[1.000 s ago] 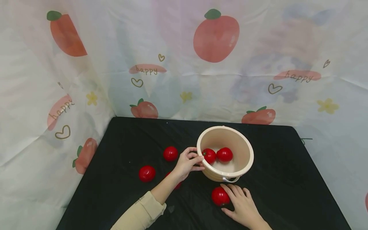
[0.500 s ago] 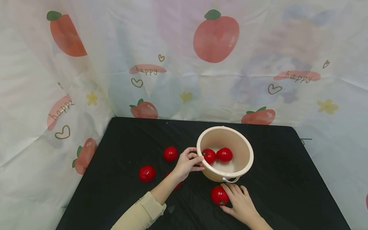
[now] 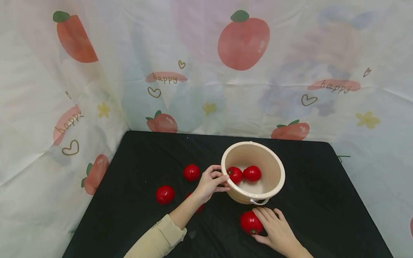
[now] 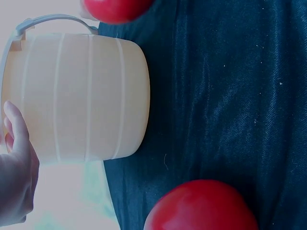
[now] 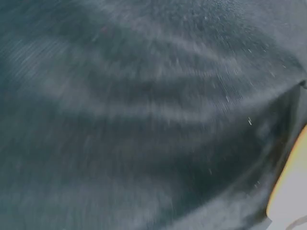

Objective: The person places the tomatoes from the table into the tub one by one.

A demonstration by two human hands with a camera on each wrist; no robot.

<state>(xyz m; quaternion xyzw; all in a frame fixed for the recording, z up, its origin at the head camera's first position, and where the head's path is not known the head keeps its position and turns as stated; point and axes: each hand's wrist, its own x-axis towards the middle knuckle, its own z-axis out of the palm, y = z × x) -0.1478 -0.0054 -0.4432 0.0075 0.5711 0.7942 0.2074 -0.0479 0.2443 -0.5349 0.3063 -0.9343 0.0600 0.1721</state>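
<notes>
A cream bucket (image 3: 272,163) stands tilted toward me in the head view, with two red tomatoes (image 3: 252,174) inside. At its left rim my left hand (image 3: 208,184) grips the edge, thumb over the lip. In the left wrist view that hand (image 4: 18,167) appears by the rim of the bucket (image 4: 81,96), which lies sideways in that picture. Just in front of the bucket, my right hand (image 3: 277,229) holds another tomato (image 3: 250,223) between thumb and fingers. The same tomato (image 4: 117,8) shows at the top of the left wrist view.
Left of the bucket lie one tomato (image 3: 191,172), a second tomato (image 3: 165,195) and a third (image 3: 200,208) partly hidden by my left forearm. Black cloth (image 3: 322,200) covers the table. A printed curtain (image 3: 200,46) hangs behind. The bucket's white handle (image 3: 259,202) hangs at its front.
My right hand has closed in on the tomato, and both have shifted slightly right and toward me. The left hand and bucket stay in place.
</notes>
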